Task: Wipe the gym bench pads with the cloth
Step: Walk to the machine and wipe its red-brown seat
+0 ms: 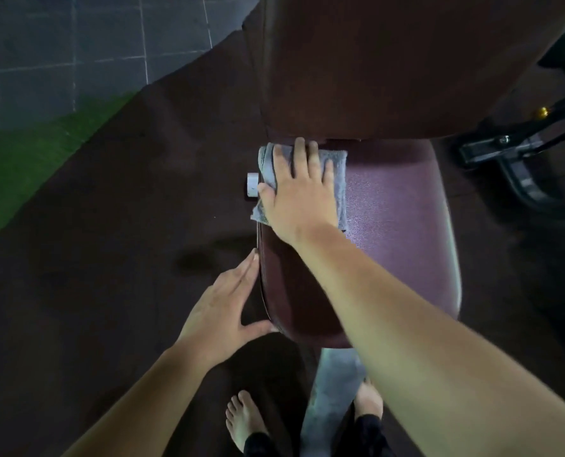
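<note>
Grey towelling cloth (339, 179), likely soft and limp, best driven flat-palmed, lies on the far-left corner of the maroon vinyl seat pad (399, 232) under the right hand (299, 196), fingers spread; left hand (221, 311), fingers straight, touches the pad's side

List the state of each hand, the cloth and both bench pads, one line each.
right hand: flat, fingers spread, pressing the cloth onto the seat pad.
left hand: open, straight fingers against the seat pad's left edge.
cloth: folded, at the seat pad's far left corner, under the right hand.
seat pad: mostly uncovered, cloth at one corner.
back pad: rises behind the seat pad, uncovered.
</note>
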